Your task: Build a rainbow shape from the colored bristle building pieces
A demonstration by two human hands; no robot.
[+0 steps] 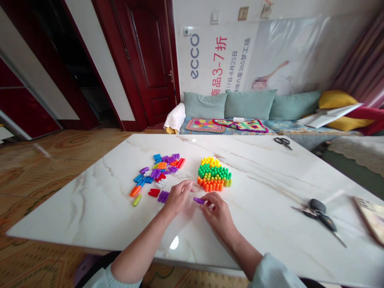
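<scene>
My right hand [217,212] pinches a small purple round-ended plastic piece [198,200] between thumb and fingertips, just above the tabletop. To its left, my left hand [179,196] has its fingers drawn together; whether anything is between them I cannot make out. Beyond both hands stands a neat block of upright pieces in rows: yellow [211,161], green [214,172] and orange [210,185]. Purple pieces [163,196] lie right beside my left wrist, with red ones [154,193] close by. Farther left is a loose spread of blue, purple, orange and white pieces [156,173].
The white marbled table [258,224] carries scissors [319,212] with black handles at the right, a phone-like flat object [372,216] at the right edge, and black scissors [283,142] at the far edge. Behind it stands a sofa with green cushions [250,105].
</scene>
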